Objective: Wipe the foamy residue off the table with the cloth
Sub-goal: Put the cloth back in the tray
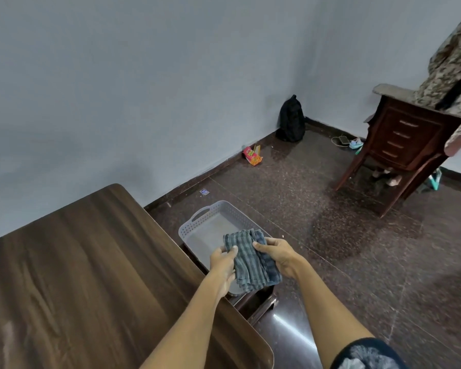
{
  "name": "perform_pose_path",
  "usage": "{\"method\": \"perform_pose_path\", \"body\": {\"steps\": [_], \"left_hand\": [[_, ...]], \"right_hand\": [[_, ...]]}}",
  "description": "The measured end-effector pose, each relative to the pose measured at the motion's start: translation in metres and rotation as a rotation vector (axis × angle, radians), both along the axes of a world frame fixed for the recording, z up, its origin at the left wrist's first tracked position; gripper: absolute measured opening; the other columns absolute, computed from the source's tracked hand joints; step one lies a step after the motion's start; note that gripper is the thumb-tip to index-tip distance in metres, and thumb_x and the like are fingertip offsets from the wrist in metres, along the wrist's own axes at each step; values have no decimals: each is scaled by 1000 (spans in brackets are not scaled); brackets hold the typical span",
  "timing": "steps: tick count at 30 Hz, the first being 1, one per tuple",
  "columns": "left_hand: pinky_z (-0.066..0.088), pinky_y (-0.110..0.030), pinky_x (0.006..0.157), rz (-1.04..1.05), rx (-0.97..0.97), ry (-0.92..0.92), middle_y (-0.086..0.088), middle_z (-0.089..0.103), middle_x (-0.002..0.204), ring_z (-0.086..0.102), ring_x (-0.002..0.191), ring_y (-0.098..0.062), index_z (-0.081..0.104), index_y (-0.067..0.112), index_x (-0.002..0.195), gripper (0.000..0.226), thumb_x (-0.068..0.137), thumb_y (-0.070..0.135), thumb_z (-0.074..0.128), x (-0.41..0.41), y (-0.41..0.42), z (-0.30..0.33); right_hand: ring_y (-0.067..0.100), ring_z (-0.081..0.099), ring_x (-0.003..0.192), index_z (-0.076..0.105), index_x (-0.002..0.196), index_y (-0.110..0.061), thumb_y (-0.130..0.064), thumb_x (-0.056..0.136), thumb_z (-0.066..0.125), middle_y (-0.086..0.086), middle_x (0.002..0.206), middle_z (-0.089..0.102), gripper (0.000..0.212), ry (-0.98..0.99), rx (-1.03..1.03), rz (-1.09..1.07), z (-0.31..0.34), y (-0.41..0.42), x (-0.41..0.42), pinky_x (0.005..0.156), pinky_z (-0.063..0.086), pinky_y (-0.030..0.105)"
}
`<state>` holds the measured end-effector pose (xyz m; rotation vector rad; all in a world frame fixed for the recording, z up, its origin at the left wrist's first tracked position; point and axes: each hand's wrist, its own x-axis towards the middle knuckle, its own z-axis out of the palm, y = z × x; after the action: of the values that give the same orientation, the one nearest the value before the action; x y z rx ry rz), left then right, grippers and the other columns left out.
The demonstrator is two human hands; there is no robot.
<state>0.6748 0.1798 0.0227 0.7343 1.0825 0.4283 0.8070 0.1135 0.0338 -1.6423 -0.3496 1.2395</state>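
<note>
Holding cloth (250, 262) with both hands over grey basket (197, 222), off table's right edge. Left hand (224, 265) and right hand (277, 258) pinch opposite sides; cloth long axis runs away from body. Table (77, 262) lies left, nearer left hand. Foam not discernible, maybe pale streaks near corner.

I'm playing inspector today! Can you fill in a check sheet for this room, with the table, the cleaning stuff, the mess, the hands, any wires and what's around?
Surface: dark wooden table, no foam clearly seen, faint pale smear near its left edge.
Job's things: striped cloth, bunched, held over a grey basket beside the table.
Clutter: red packet and small wrapper on the floor.
Hands: left hand and right hand both grip the cloth.
Cables: nothing seen.
Surroundings: black backpack in the corner, wooden chair, speckled floor.
</note>
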Motion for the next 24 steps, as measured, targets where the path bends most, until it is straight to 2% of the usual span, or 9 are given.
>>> {"method": "perform_pose_path", "body": {"steps": [3,8,11,13,18,19,21,24], "left_hand": [[51,-41,77,28,-67,15,-15,61,105,60,94,-28,50,4,118,23,96,10,46,10,13,-11],[50,-37,73,34,-135,68,-16,60,111,60,93,-26,51,2,119,24,95,4,46,30,43,-42],[51,-41,82,86,-174,129,-16,59,118,58,105,-29,53,4,115,21,95,4,46,44,62,-75],[49,-44,88,118,-203,175,-14,59,117,57,106,-29,56,7,104,13,95,5,46,57,75,-97],[47,-47,93,175,-257,241,-14,58,115,57,105,-29,54,6,101,9,94,5,48,80,105,-149],[46,-46,94,180,-266,262,-13,58,114,56,105,-29,53,8,96,6,94,5,49,82,110,-157],[44,-45,95,182,-290,311,-10,55,108,54,106,-28,50,14,84,14,94,4,49,82,119,-171],[45,-41,89,216,-317,340,-11,56,108,55,105,-29,52,10,91,10,94,1,48,84,130,-194]], "right_hand": [[24,67,74,67,102,-5,-4,85,65,12,89,70,18,-9,-61,45,-15,20,13,75,57,39],[30,65,93,62,113,-11,-4,82,68,15,106,68,32,-51,-176,140,-54,62,42,91,51,49],[30,59,109,59,119,-15,-14,74,78,12,123,61,49,-82,-245,216,-98,92,66,98,46,49],[28,53,117,58,120,-15,-17,75,77,6,129,55,50,-83,-266,256,-120,112,77,102,42,45],[30,60,105,55,120,-11,-2,79,71,15,118,60,45,-46,-352,256,-170,151,93,94,48,44],[30,59,105,55,121,-10,2,78,68,15,117,60,46,-47,-377,269,-181,157,96,94,48,43],[31,56,110,54,123,-8,8,76,64,14,120,58,51,-47,-411,306,-199,168,96,96,47,43],[31,56,111,54,124,-3,15,76,58,16,120,59,52,-41,-419,322,-218,180,96,96,47,41]]}}
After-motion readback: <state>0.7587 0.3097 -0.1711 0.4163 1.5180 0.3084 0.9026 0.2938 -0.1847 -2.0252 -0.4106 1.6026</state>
